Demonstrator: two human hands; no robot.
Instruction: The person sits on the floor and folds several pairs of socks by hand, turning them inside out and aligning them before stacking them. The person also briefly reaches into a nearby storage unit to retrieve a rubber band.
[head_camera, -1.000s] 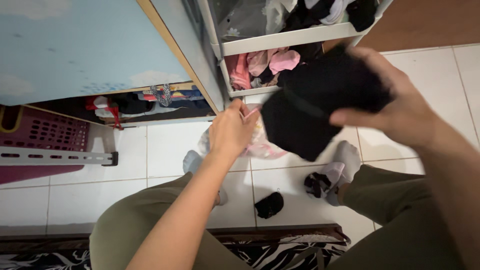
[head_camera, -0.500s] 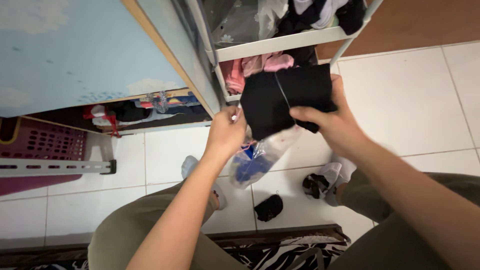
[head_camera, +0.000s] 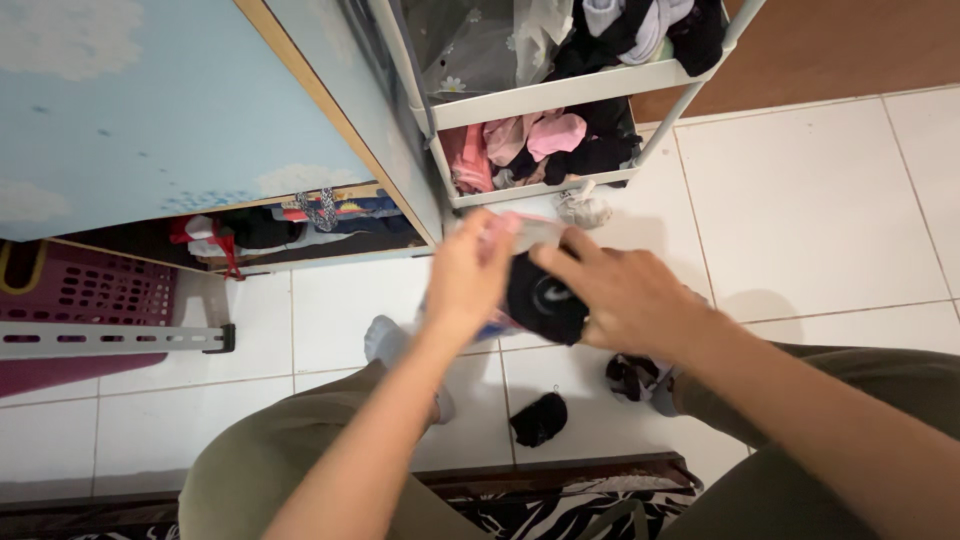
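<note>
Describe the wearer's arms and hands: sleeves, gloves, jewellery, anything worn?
Both forearms are bare up to the frame edge, no sleeves in view. The left hand and right hand have no gloves; no rings, watch or bracelet can be seen, though the left hand is motion-blurred. Below the arms, olive-green trousers cover both legs, with light grey socks on the feet.

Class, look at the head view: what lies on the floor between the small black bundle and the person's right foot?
A black-and-white bunched cloth lies there, between the small black bundle and the right foot.
</note>
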